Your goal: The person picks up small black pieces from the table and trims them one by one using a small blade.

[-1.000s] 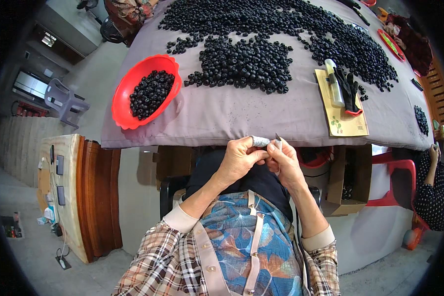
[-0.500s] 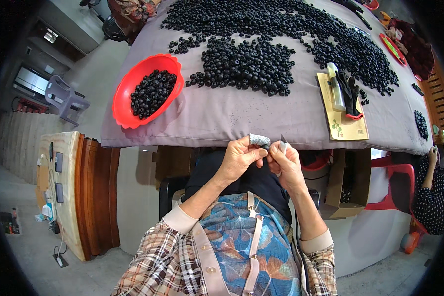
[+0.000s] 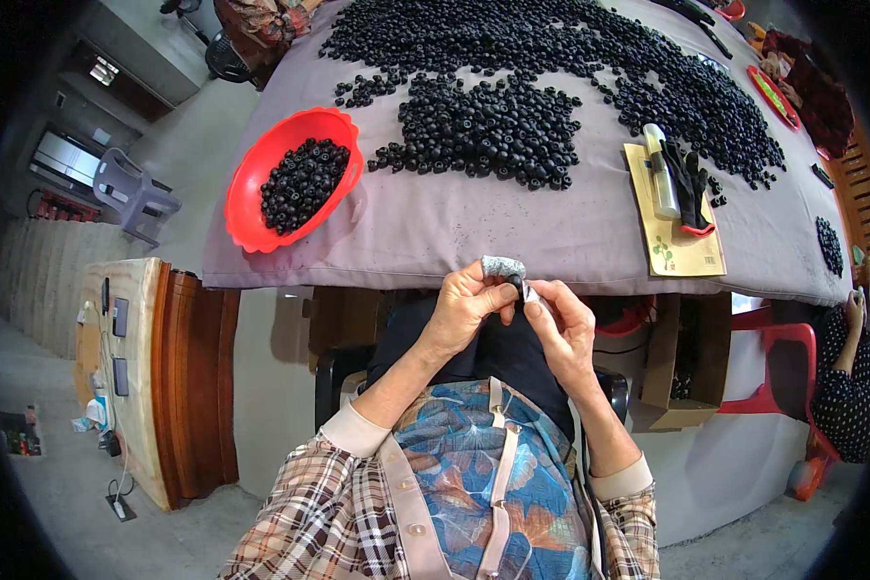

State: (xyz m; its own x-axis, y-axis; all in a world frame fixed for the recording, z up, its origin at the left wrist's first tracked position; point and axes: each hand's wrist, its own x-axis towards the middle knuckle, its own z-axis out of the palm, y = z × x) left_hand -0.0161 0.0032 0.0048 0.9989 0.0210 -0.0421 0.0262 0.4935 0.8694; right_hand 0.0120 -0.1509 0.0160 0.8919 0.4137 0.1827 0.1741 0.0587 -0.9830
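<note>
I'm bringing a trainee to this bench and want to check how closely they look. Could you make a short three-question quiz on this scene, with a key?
1. True or false: the red bowl stands to the left of the yellow packet.

2. What lies on the packet beside the clear tube?
A) a metal spoon
B) a black glove
C) a white cup

3. Fill in the gap: the speckled grey finger wrap is on the person's ____ hand.

Key: 1. True. 2. B. 3. Left; the left hand wears it.
</note>
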